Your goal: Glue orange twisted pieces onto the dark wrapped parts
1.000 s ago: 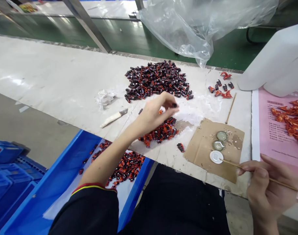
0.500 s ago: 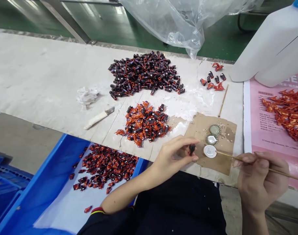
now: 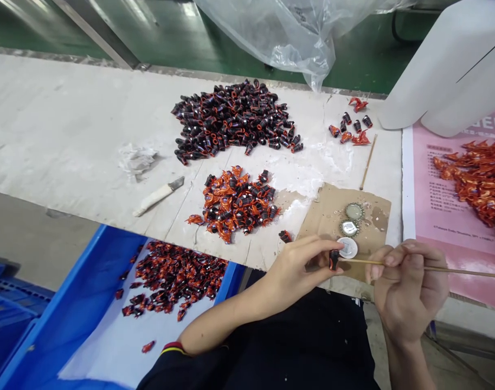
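Observation:
Between the thumb and fingers of my left hand (image 3: 298,271) is a small black-and-orange plastic part (image 3: 334,260), held upright. My right hand (image 3: 410,287) is closed round a thin wooden stick (image 3: 467,272), whose left tip meets the side of that part or lies right against it. Just behind the part, a white round cap (image 3: 348,248) rests on a piece of brown cardboard (image 3: 324,214). Two metal bottle caps (image 3: 349,228) lie farther back on the cardboard, one with clear shiny contents. One loose black part (image 3: 285,236) lies near my left wrist.
A big pile of black parts (image 3: 235,119) and a smaller orange-black pile (image 3: 235,203) cover the table's middle. A knife (image 3: 160,196) lies left. Orange parts (image 3: 479,179) sit on pink sheeting, near white jugs (image 3: 430,65). A blue bin (image 3: 88,281) stands below the edge.
My right hand has moved left with the stick, its tip going from the white cap to the held part. My left hand has shifted slightly right and down, uncovering a loose black part.

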Available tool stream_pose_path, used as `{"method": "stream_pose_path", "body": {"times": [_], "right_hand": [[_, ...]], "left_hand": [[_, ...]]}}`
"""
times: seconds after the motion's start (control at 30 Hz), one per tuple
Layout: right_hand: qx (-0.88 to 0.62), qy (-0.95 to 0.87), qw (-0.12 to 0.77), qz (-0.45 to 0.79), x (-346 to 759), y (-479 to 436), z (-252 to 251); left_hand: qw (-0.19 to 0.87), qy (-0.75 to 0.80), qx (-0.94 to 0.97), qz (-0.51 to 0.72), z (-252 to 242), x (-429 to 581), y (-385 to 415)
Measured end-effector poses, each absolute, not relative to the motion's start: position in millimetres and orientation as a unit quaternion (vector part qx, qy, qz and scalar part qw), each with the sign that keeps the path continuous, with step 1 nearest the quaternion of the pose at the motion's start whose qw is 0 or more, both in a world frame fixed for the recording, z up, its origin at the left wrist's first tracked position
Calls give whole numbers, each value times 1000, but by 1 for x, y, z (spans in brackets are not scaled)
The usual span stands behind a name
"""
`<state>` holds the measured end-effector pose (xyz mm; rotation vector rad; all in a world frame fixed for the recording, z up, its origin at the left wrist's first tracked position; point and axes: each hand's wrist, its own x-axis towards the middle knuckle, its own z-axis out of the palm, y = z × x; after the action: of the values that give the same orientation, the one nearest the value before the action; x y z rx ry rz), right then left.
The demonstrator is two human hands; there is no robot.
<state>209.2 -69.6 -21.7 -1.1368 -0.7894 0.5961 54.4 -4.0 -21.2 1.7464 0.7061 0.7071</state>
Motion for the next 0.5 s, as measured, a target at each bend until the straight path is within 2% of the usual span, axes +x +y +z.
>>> {"method": "stream_pose_path", "body": {"times": [0.5], "right_hand": [[-483, -356, 740, 303, 210, -68, -27]], "left_hand": [[542, 278, 731, 307, -20, 54, -3]]}}
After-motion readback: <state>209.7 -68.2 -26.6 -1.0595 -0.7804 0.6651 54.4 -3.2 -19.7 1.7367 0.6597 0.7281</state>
